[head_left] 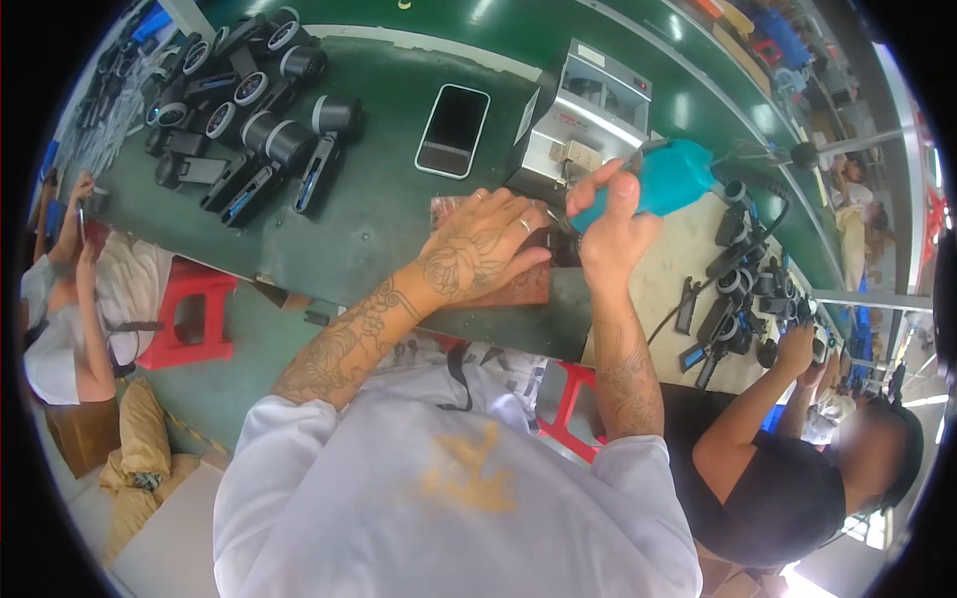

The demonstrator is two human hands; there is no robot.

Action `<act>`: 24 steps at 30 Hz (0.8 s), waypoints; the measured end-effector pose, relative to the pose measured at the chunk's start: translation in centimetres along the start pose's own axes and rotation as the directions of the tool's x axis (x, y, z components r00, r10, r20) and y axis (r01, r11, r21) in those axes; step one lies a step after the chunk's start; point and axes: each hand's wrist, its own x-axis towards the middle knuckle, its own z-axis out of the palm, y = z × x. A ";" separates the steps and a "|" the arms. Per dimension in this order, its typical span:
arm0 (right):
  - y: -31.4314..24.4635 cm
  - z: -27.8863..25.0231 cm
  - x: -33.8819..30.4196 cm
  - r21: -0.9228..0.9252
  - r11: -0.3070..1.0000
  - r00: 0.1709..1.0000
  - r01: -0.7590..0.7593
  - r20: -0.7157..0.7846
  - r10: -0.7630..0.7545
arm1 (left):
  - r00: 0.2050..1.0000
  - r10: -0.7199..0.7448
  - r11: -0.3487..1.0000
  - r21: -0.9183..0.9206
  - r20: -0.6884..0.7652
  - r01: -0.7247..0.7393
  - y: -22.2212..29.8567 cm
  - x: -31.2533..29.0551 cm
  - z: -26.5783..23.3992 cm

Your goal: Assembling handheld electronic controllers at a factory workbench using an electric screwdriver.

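Observation:
My right hand grips a teal electric screwdriver, its tip pointing down and left toward a small dark part. My left hand lies flat with fingers spread over that part, pressing it onto a reddish-brown pad on the green workbench. A ring shows on one finger of the left hand. The part itself is mostly hidden under my fingers.
A grey machine box stands just behind my hands, a smartphone to its left. Several black cylindrical devices lie at the bench's far left. A person in black works at my right among more black parts. Red stools stand below.

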 end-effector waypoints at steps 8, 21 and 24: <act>-0.3 0.0 0.1 -0.111 0.993 0.999 -0.046 -0.015 0.044 | 0.999 -0.022 1.000 -0.004 0.042 0.023 0.1 0.3 -0.3; -0.6 1.0 5.0 -0.247 0.950 0.979 0.191 -0.025 -0.203 | 1.000 0.015 0.999 -0.047 0.000 -0.015 -0.3 -0.1 0.0; 1.1 0.8 4.8 -0.166 0.947 0.962 0.274 0.046 -0.270 | 1.000 0.017 0.996 -0.089 0.006 -0.016 0.0 0.0 -0.4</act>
